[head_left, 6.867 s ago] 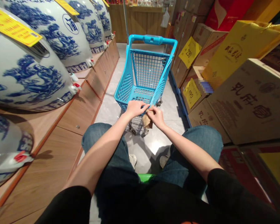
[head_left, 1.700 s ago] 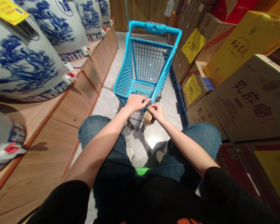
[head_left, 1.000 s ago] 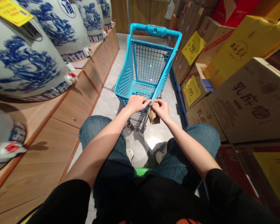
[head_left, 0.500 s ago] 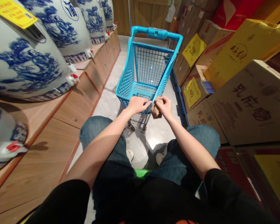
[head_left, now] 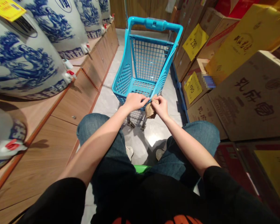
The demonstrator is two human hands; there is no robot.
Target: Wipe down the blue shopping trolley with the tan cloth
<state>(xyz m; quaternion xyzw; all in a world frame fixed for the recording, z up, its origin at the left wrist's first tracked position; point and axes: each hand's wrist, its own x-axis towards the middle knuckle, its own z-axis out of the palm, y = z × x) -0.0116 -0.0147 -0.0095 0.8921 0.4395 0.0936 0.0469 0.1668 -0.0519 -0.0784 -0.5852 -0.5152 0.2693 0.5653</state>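
Note:
A blue plastic shopping cart (head_left: 151, 46) stands in front of my knees, its mesh basket facing me. My left hand (head_left: 134, 101) grips the basket's near rim, with the thumb and fingers closed over it toward the right corner. Just beside it, my right hand (head_left: 160, 107) pinches a crumpled brown cloth (head_left: 150, 111) against the rim at that corner. Part of the cloth hangs down below the fingers, and the rest is covered by the hand.
Large blue-and-white porcelain jars (head_left: 25, 62) with red taps line a wooden cabinet (head_left: 65, 119) on the left. Stacked cardboard boxes (head_left: 252, 102) with yellow price signs (head_left: 193, 87) rise on the right. Beneath me shows a green seat edge (head_left: 142, 169).
My right hand and the cloth have shifted slightly left along the rim, closer to my left hand. The view has tilted a little, and the left hand stays on the rim.

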